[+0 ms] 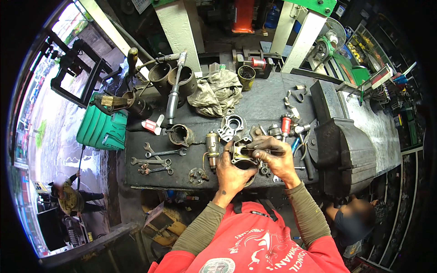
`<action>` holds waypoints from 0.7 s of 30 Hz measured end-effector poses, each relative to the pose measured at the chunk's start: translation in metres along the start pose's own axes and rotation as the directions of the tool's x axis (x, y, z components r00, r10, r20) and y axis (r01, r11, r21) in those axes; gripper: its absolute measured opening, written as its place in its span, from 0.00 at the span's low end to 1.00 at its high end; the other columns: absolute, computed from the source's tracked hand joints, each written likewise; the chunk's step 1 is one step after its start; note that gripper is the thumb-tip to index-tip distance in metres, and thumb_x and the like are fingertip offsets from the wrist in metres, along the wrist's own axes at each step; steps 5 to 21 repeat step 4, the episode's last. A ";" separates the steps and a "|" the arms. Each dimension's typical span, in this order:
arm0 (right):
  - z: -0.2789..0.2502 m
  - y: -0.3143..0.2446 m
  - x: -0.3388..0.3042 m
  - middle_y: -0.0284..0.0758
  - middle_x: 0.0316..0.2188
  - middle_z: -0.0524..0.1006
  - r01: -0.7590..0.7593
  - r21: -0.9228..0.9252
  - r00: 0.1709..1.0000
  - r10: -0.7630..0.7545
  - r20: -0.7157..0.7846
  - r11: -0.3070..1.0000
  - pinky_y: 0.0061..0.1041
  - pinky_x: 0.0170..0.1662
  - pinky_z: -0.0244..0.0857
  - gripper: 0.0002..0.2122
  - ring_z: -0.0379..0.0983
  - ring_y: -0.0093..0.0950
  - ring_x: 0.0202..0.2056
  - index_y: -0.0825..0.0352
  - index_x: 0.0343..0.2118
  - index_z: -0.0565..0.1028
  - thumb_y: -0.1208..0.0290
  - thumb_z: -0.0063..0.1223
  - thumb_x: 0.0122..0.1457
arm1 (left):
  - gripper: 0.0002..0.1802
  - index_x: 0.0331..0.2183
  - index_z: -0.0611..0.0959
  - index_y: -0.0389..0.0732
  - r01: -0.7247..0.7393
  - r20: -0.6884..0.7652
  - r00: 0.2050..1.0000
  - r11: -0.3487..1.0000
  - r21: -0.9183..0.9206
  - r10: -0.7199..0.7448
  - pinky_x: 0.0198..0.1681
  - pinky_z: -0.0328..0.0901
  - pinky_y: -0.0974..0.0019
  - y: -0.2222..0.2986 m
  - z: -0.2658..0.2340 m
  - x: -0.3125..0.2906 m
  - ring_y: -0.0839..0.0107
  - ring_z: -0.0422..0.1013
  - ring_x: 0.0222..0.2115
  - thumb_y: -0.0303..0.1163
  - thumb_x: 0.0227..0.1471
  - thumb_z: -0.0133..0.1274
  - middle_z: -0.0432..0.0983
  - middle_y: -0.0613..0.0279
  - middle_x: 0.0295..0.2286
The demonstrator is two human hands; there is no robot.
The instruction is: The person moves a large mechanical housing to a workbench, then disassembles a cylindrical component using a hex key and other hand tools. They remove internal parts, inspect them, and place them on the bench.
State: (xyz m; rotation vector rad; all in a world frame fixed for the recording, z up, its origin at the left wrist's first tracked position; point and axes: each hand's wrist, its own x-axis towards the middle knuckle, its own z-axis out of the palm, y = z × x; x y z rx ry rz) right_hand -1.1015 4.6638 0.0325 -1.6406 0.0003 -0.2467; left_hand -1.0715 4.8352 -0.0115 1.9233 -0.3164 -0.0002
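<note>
My left hand (232, 175) grips an open metal housing (241, 150) with a brass-coloured inside, holding it over the front of the workbench. Above its right side, my right hand (275, 157) is closed in a pinch, fingertips at the opening. Whatever those fingers hold is too dark and small to name. Just left of the housing stands a cylindrical metal part (212, 148) with a worn gold-coloured body. A light metal casting with round openings (232, 125) lies beyond my hands.
Several wrenches (154, 161) lie at the left. Behind them are a metal ring (180, 134), dark tubes (184, 79) and a crumpled rag (216, 93). A red-bodied tool (285, 126) sits right, near a bulky dark casing (348, 150). Two other people are in the surroundings, left and lower right.
</note>
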 end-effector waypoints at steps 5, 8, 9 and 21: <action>-0.007 0.002 -0.002 0.36 0.40 0.87 0.145 -0.198 0.982 -0.118 0.145 0.969 0.44 0.68 0.57 0.10 0.76 0.36 0.57 0.64 0.39 0.87 0.74 0.71 0.54 | 0.56 0.62 0.69 0.38 0.065 0.055 0.996 0.998 -0.023 -0.063 0.55 0.70 0.51 -0.004 -0.002 -0.002 0.47 0.76 0.50 0.35 0.30 0.77 0.79 0.44 0.48; -0.007 0.002 -0.002 0.36 0.40 0.87 0.145 -0.198 0.982 -0.118 0.145 0.969 0.44 0.68 0.57 0.10 0.76 0.36 0.57 0.64 0.39 0.87 0.74 0.71 0.54 | 0.56 0.62 0.69 0.38 0.065 0.055 0.996 0.998 -0.023 -0.063 0.55 0.70 0.51 -0.004 -0.002 -0.002 0.47 0.76 0.50 0.35 0.30 0.77 0.79 0.44 0.48; -0.007 0.002 -0.002 0.36 0.40 0.87 0.145 -0.198 0.982 -0.118 0.145 0.969 0.44 0.68 0.57 0.10 0.76 0.36 0.57 0.64 0.39 0.87 0.74 0.71 0.54 | 0.56 0.62 0.69 0.38 0.065 0.055 0.996 0.998 -0.023 -0.063 0.55 0.70 0.51 -0.004 -0.002 -0.002 0.47 0.76 0.50 0.35 0.30 0.77 0.79 0.44 0.48; -0.007 0.002 -0.002 0.36 0.40 0.87 0.145 -0.198 0.982 -0.118 0.145 0.969 0.44 0.68 0.57 0.10 0.76 0.36 0.57 0.64 0.39 0.87 0.74 0.71 0.54 | 0.56 0.62 0.69 0.38 0.065 0.055 0.996 0.998 -0.023 -0.063 0.55 0.70 0.51 -0.004 -0.002 -0.002 0.47 0.76 0.50 0.35 0.30 0.77 0.79 0.44 0.48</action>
